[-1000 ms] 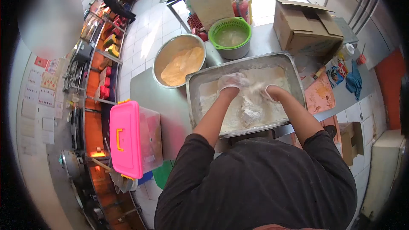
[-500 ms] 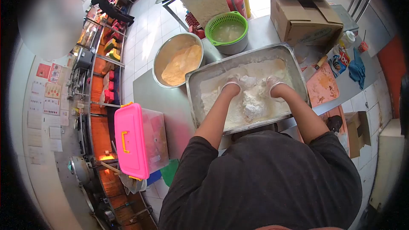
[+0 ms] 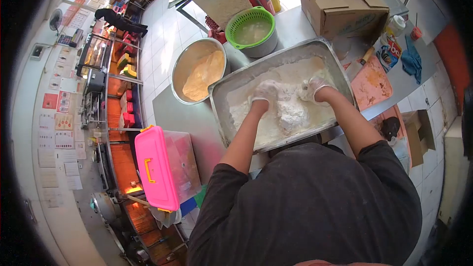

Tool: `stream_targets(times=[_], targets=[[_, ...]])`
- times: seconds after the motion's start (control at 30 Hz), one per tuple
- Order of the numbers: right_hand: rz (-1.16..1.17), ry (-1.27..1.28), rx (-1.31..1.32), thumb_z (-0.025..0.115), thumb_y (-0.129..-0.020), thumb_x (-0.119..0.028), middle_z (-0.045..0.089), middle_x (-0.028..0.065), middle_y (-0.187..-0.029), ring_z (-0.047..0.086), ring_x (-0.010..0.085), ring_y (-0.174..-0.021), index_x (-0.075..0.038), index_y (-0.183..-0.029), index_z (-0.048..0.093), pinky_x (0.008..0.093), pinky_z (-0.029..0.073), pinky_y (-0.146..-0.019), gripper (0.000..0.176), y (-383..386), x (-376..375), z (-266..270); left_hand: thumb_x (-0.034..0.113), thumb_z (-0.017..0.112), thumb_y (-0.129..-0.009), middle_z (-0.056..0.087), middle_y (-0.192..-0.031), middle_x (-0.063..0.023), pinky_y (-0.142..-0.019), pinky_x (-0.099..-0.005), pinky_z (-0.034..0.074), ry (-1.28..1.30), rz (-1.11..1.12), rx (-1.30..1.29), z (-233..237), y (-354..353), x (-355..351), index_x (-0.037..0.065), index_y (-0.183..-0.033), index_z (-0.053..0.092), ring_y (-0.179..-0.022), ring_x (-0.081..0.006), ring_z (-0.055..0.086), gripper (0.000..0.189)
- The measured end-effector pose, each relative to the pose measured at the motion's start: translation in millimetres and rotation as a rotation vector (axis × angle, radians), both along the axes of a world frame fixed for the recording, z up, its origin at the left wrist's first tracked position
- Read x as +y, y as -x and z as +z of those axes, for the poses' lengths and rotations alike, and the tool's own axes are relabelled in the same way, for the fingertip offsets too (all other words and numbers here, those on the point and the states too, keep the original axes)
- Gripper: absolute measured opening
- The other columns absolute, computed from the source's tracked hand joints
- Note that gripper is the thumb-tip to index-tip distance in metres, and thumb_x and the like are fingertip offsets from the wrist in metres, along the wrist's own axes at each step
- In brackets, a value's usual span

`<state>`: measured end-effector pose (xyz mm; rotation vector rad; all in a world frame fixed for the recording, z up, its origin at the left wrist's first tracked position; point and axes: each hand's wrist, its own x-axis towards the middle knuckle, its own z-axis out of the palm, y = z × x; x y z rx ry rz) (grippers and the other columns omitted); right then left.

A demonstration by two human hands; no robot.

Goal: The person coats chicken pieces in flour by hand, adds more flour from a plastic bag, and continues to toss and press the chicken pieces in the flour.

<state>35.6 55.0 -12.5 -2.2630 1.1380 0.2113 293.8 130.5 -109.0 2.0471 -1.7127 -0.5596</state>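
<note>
A large rectangular metal tray (image 3: 231,135) holds loose white flour (image 3: 251,128). Flour-coated lumps (image 3: 293,114) lie in the middle of it; their kind is hidden under the coating. Both of my hands wear clear plastic gloves dusted with flour. My left hand (image 3: 265,91) is down in the flour, against the left side of the coated lumps. On their right, my right hand (image 3: 316,89) touches the heap with bent fingers. Flour and gloves blur the fingertips of both hands, so I cannot make out whether either grips a lump.
Left of the tray stands a steel bowl (image 3: 178,64) of orange-tinted powder. Behind are a green colander (image 3: 231,39) in a pot and a cardboard box (image 3: 340,10). A knife (image 3: 362,62) lies on a pink board (image 3: 379,86) at right. A pink-lidded bin (image 3: 155,167) stands at left.
My left hand has risen from the flour and shows more of its glove. The right hand has turned slightly and moved a little left. The whole view has shifted a bit.
</note>
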Motion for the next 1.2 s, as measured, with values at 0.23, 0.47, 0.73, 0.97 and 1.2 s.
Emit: stream_targets(times=[0.23,0.47,0.73,0.97,1.2], targets=[[0.167,-0.058,-0.068,0.067,-0.073,-0.041,0.067,0.0185,-0.102,0.063,0.034,-0.094,-0.008,-0.097,0.071,0.0408,0.048,-0.082,0.041,-3.2,-8.7,-42.1,0.039,0.052,-0.087,0.061,-0.115,-0.0236,-0.088,-0.0414,0.046,-0.493,0.28,0.257,42.9,31.0,-16.7,0.001,-0.112,0.063,-0.104,-0.036,0.061,0.047],[0.247,0.042,0.162,0.059,-0.08,-0.043,0.065,0.0183,-0.106,0.063,0.0352,-0.095,-0.008,-0.106,0.067,0.0409,0.049,-0.082,0.044,-2.4,-8.7,-13.1,0.035,0.052,-0.088,0.062,-0.118,-0.0169,-0.089,-0.0401,0.046,-0.29,-0.018,-0.01,11.4,37.7,-37.8,0.003,-0.116,0.062,-0.104,-0.0321,0.061,0.043],[-0.279,0.299,-0.331,0.052,-0.088,-0.028,0.063,0.0191,-0.104,0.062,0.0342,-0.093,-0.009,-0.104,0.062,0.0446,0.049,-0.078,0.027,-16.4,-12.0,-62.6,0.026,0.053,-0.09,0.064,-0.099,-0.0109,-0.075,-0.0349,0.047,-0.078,0.497,0.316,41.8,50.0,-1.6,0.003,-0.104,0.064,-0.089,-0.0197,0.058,0.029],[-0.092,0.505,-0.308,0.052,-0.088,-0.029,0.063,0.0152,-0.103,0.061,0.0324,-0.095,-0.012,-0.11,0.061,0.0408,0.05,-0.081,0.029,-50.2,4.7,12.8,0.022,0.053,-0.092,0.062,-0.096,-0.0051,-0.067,-0.0328,0.047,0.096,0.488,1.323,-10.1,36.5,0.3,0.003,-0.101,0.062,-0.081,-0.017,0.058,0.022],[-0.092,0.304,-0.484,0.052,-0.09,-0.032,0.064,0.014,-0.107,0.062,0.0298,-0.098,-0.011,-0.109,0.061,0.0395,0.048,-0.085,0.03,-32.3,-6.9,18.9,0.02,0.052,-0.094,0.062,-0.102,-0.0068,-0.08,-0.0333,0.052,0.038,0.159,1.768,57.4,50.1,0.5,0.007,-0.115,0.058,-0.09,-0.0194,0.061,0.026]])
